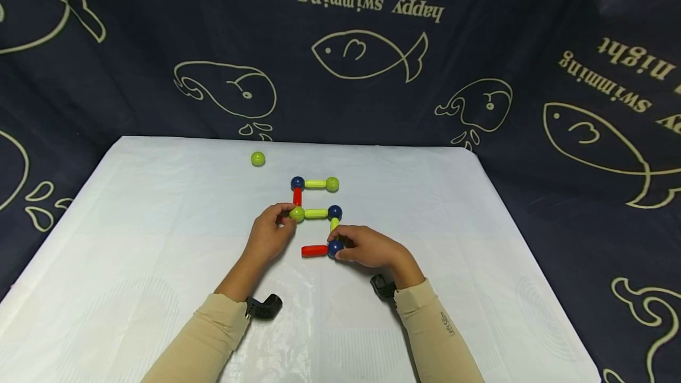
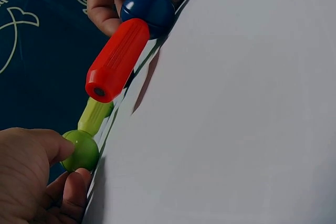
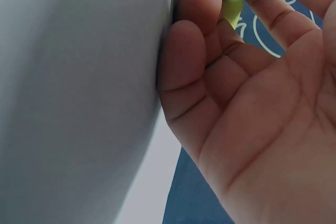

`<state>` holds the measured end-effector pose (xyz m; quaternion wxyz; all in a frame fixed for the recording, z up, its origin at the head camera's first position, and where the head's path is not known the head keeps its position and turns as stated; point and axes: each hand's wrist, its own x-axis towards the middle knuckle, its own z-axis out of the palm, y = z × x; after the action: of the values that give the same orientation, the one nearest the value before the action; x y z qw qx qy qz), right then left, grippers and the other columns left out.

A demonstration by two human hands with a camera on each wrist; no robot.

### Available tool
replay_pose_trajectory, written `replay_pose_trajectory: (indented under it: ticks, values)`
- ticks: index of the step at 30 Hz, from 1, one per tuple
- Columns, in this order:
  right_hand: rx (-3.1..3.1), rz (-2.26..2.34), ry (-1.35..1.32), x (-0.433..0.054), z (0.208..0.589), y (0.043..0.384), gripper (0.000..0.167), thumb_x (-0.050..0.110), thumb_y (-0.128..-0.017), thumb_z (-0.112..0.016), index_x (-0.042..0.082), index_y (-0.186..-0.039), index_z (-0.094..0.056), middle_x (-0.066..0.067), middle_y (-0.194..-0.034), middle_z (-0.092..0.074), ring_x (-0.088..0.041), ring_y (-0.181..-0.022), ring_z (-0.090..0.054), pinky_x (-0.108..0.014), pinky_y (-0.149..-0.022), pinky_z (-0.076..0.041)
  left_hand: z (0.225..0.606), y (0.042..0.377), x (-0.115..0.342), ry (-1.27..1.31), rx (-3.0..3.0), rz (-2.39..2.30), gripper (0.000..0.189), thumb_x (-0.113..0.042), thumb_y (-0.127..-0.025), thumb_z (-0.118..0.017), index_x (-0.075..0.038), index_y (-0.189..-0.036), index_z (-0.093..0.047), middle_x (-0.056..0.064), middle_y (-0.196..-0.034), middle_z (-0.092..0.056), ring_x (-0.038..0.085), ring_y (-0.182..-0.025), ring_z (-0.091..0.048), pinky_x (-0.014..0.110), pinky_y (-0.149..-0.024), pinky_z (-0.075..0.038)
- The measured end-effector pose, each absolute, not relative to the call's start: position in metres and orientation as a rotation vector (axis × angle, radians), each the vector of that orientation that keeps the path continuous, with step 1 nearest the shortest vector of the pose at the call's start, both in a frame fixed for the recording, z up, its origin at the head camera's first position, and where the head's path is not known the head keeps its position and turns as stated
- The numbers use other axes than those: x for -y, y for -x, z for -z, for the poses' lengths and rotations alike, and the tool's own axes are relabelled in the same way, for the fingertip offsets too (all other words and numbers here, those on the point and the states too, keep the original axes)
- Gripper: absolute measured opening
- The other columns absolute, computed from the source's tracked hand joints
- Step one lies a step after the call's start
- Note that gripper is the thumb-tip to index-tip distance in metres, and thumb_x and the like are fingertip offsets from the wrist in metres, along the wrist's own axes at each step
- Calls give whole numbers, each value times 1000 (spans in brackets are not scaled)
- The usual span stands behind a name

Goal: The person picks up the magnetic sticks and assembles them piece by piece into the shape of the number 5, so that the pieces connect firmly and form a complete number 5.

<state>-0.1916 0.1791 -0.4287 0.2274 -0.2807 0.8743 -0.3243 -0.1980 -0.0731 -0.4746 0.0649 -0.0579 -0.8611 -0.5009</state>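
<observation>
A linked figure of rods and balls lies on the white table. My left hand [image 1: 270, 234] pinches the green ball [image 1: 297, 214] at its middle left, thumb and fingertips on either side in the left wrist view. My right hand [image 1: 370, 247] grips the dark blue ball [image 1: 334, 249] at the near corner. From that ball a red rod [image 1: 314, 251] points left, its outer end bare. A yellow-green rod [image 1: 316, 213] joins the green ball to another blue ball [image 1: 334, 212]. Another red rod [image 1: 297, 196] runs away to a far blue ball [image 1: 298, 182].
At the figure's far end, a yellow-green rod [image 1: 315, 184] carries a green ball [image 1: 332, 184]. One loose green ball [image 1: 258, 159] sits near the back edge of the table [image 1: 452, 205]. Behind hangs a dark cloth [image 1: 298, 22] with fish drawings.
</observation>
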Motion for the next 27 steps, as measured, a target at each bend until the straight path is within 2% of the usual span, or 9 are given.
replay_pose_trajectory:
  ticks: [11,17,20,24,27]
  values:
    - [-2404,910,780,-180,431,192,25,14,-94,-69,21,-117,-62,6,-98,-60,-14,-92,-54,-34,-84,-45,473,198,74,120,2628,1559,32,-10,-93,-60,-6,-124,-65,10,-105,-62,24,-96,-56,39,-84,-47]
    - [-2413,906,775,-180,430,193,25,14,-94,-69,20,-118,-62,5,-98,-60,-14,-92,-54,-34,-84,-45,463,205,84,67,2712,1621,36,-21,-97,-61,-8,-131,-60,13,-124,-63,26,-102,-58,40,-88,-47]
    - [-2412,909,776,-180,430,192,25,14,-94,-69,21,-117,-62,6,-98,-59,-14,-92,-53,-34,-83,-45,455,210,97,46,2751,1637,41,-23,-99,-59,-6,-136,-56,16,-133,-58,29,-109,-58,38,-84,-50]
    - [-2397,910,780,-180,431,191,25,16,-95,-69,22,-118,-62,6,-97,-59,-14,-92,-53,-33,-82,-46,443,223,121,25,2778,1631,44,-24,-101,-57,-3,-139,-52,18,-138,-53,32,-113,-57,34,-75,-53]
    - [-2391,915,777,-180,431,191,25,15,-95,-69,22,-117,-62,6,-97,-60,-14,-91,-54,-33,-81,-46,433,239,139,41,2785,1538,45,-23,-101,-56,-2,-140,-51,20,-137,-53,35,-114,-56,38,-79,-52]
